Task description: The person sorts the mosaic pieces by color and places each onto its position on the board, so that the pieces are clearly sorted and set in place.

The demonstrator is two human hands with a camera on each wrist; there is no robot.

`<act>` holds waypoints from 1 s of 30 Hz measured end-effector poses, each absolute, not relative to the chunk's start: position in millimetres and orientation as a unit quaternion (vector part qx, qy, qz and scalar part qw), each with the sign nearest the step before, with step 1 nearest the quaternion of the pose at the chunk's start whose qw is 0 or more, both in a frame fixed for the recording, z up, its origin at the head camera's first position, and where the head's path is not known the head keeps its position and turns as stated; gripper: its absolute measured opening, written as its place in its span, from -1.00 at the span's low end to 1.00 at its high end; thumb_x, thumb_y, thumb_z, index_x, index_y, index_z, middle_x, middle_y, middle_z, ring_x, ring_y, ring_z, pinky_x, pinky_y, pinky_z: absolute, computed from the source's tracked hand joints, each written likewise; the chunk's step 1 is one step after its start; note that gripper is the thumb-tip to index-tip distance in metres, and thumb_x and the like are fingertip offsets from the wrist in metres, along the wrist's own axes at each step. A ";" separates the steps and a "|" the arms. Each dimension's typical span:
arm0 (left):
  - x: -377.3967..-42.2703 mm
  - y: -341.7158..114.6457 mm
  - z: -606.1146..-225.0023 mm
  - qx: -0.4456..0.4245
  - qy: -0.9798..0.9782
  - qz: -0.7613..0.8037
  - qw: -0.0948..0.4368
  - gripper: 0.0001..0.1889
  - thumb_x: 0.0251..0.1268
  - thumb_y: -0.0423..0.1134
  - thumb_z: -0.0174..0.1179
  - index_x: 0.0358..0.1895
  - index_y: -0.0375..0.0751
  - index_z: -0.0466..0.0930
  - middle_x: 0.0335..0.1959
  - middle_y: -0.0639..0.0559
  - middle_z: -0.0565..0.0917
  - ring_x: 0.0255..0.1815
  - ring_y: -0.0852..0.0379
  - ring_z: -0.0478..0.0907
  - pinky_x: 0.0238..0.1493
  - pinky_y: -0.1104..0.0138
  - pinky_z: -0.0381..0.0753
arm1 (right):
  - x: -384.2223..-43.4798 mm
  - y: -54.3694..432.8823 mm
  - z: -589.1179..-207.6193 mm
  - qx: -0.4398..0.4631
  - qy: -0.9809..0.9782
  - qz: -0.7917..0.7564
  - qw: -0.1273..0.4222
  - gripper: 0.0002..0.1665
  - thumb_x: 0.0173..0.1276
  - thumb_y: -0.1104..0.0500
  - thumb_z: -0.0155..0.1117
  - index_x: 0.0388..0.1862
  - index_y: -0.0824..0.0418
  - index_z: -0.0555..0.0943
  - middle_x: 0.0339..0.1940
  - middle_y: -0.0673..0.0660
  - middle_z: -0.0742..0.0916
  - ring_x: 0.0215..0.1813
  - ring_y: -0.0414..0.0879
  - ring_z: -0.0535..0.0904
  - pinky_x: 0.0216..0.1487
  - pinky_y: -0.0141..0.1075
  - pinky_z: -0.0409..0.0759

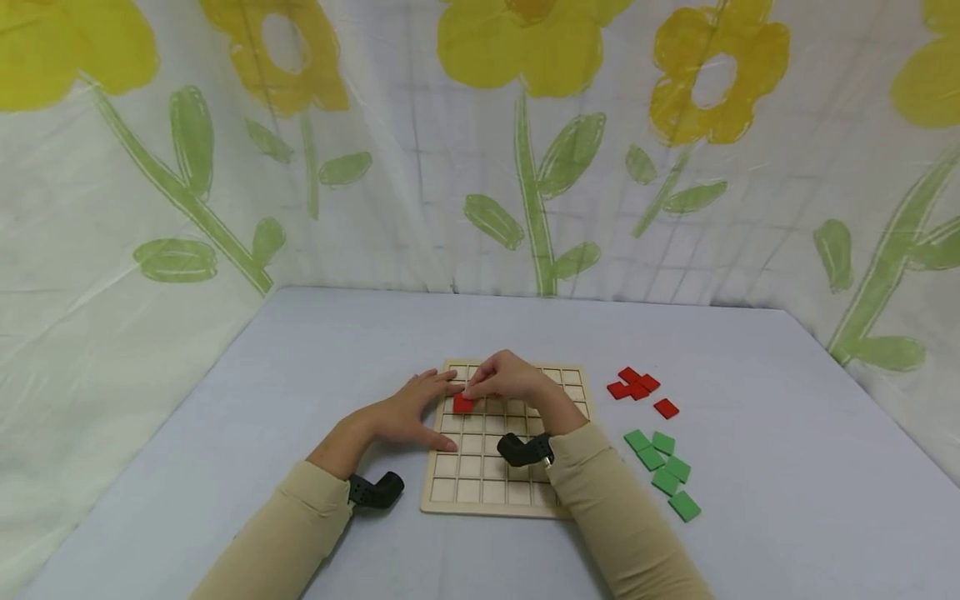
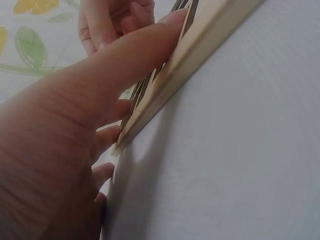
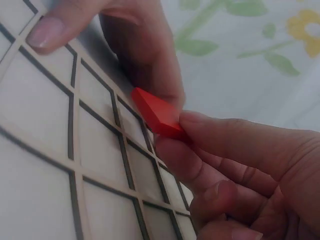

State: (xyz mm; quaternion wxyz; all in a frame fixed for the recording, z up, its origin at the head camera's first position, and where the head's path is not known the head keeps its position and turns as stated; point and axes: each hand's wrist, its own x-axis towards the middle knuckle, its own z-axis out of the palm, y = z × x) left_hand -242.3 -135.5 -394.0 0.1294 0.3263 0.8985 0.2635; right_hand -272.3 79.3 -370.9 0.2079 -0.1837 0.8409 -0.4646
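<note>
Between thumb and index finger, my right hand (image 1: pixel 513 379) pinches a red square tile (image 1: pixel 462 404) by its edge, over the upper left part of a wooden grid board (image 1: pixel 471 467). In the right wrist view the tile (image 3: pixel 156 111) is tilted above the square cells. My left hand (image 1: pixel 411 412) lies spread along the board's left edge, its thumb on the border and its fingers near the upper left corner. The left wrist view shows that thumb (image 2: pixel 145 50) resting on the board's rim (image 2: pixel 172 75).
Right of the board, several red tiles (image 1: pixel 636 385) lie in a loose cluster, with one red tile (image 1: pixel 666 408) apart. Nearer to me are several green tiles (image 1: pixel 665 481). The white table (image 1: pixel 337 333) ends at a flower-printed curtain (image 1: pixel 420 208).
</note>
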 end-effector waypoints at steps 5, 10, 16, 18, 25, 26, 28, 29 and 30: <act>-243.1 -134.7 -399.4 0.319 0.895 0.276 0.143 -0.10 -0.06 0.18 0.36 0.39 -0.03 0.20 0.50 -0.07 0.02 0.52 -0.22 -0.28 0.45 -0.13 -0.24 | -269.6 73.9 -374.0 -0.166 0.849 -0.461 0.199 -0.82 0.15 0.20 0.37 -0.36 0.33 0.70 -0.59 -0.07 0.63 -0.56 -0.24 0.36 -0.51 -0.44 0.35; -242.3 -134.5 -397.1 0.306 0.903 0.267 0.140 -0.09 -0.09 0.19 0.37 0.38 0.01 0.21 0.51 0.00 0.01 0.53 -0.18 -0.27 0.46 -0.11 -0.17 | -268.7 69.7 -374.8 -0.147 0.849 -0.470 0.193 -0.84 0.15 0.20 0.38 -0.41 0.32 0.69 -0.66 -0.06 0.59 -0.62 -0.23 0.33 -0.57 -0.44 0.32; -242.5 -134.9 -395.0 0.300 0.907 0.260 0.139 -0.08 -0.11 0.21 0.37 0.38 0.04 0.22 0.51 0.05 0.01 0.53 -0.15 -0.27 0.45 -0.11 -0.12 | -266.6 64.1 -372.5 -0.140 0.853 -0.467 0.188 -0.85 0.15 0.23 0.37 -0.38 0.33 0.70 -0.66 -0.05 0.62 -0.63 -0.24 0.33 -0.58 -0.45 0.32; -242.4 -135.0 -395.3 0.301 0.906 0.263 0.139 -0.08 -0.11 0.20 0.38 0.38 0.01 0.22 0.51 0.03 0.01 0.53 -0.16 -0.27 0.44 -0.13 -0.12 | -265.4 62.4 -372.2 -0.136 0.853 -0.467 0.188 -0.85 0.15 0.23 0.37 -0.37 0.33 0.70 -0.65 -0.04 0.63 -0.63 -0.23 0.34 -0.58 -0.45 0.33; -242.4 -135.6 -395.3 0.306 0.904 0.270 0.130 -0.09 -0.11 0.19 0.38 0.37 -0.01 0.23 0.50 -0.01 0.04 0.52 -0.19 -0.25 0.44 -0.13 -0.13 | -264.7 57.5 -375.3 -0.126 0.869 -0.451 0.162 -0.86 0.17 0.20 0.36 -0.40 0.29 0.70 -0.66 -0.04 0.64 -0.66 -0.23 0.33 -0.62 -0.45 0.31; -242.4 -135.6 -395.1 0.306 0.903 0.271 0.130 -0.10 -0.11 0.19 0.38 0.37 0.00 0.23 0.50 -0.01 0.04 0.52 -0.19 -0.25 0.44 -0.13 -0.13 | -264.6 56.9 -375.3 -0.128 0.871 -0.446 0.160 -0.86 0.16 0.21 0.36 -0.40 0.29 0.70 -0.66 -0.04 0.62 -0.66 -0.23 0.33 -0.63 -0.45 0.31; -242.4 -135.7 -395.0 0.307 0.903 0.271 0.130 -0.10 -0.10 0.19 0.38 0.37 -0.01 0.23 0.50 -0.02 0.04 0.52 -0.20 -0.25 0.43 -0.15 -0.12 | -264.7 55.8 -375.1 -0.130 0.877 -0.436 0.155 -0.86 0.16 0.21 0.37 -0.39 0.29 0.70 -0.65 -0.05 0.60 -0.66 -0.24 0.33 -0.62 -0.46 0.31; -242.6 -135.7 -394.9 0.306 0.904 0.269 0.131 -0.10 -0.10 0.19 0.38 0.37 0.00 0.23 0.50 -0.02 0.04 0.52 -0.20 -0.25 0.44 -0.15 -0.12 | -264.7 55.4 -375.1 -0.132 0.880 -0.431 0.152 -0.87 0.15 0.21 0.37 -0.39 0.29 0.70 -0.64 -0.05 0.59 -0.66 -0.24 0.34 -0.62 -0.46 0.31; -242.6 -135.8 -394.6 0.305 0.904 0.270 0.132 -0.09 -0.11 0.19 0.38 0.37 0.00 0.23 0.50 -0.01 0.04 0.52 -0.19 -0.26 0.44 -0.14 -0.12 | -264.7 54.9 -375.0 -0.132 0.882 -0.427 0.152 -0.87 0.15 0.21 0.37 -0.39 0.29 0.70 -0.64 -0.05 0.58 -0.66 -0.24 0.34 -0.62 -0.46 0.31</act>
